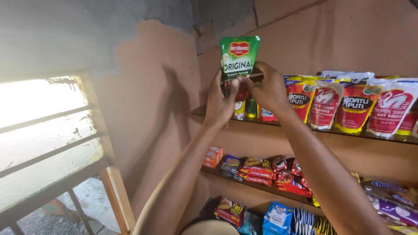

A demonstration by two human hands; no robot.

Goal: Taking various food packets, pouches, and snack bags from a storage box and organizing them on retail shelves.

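Head camera showed a green sauce pouch (239, 56) held upright above the left end of the top shelf (305, 127), close to the corner of the bare wall (143, 109). Left hand (221, 101) gripped its lower left edge, fingers closed on it; right hand (266, 89) pinched the lower right edge, also closed on the pouch. Small packets (250, 109) stood on the shelf directly behind the hands. Orange and red-and-white pouches (355, 106) lined the shelf to the right. Snack packets (261, 172) filled the lower shelf, and a barred window (48, 135) was at far left.
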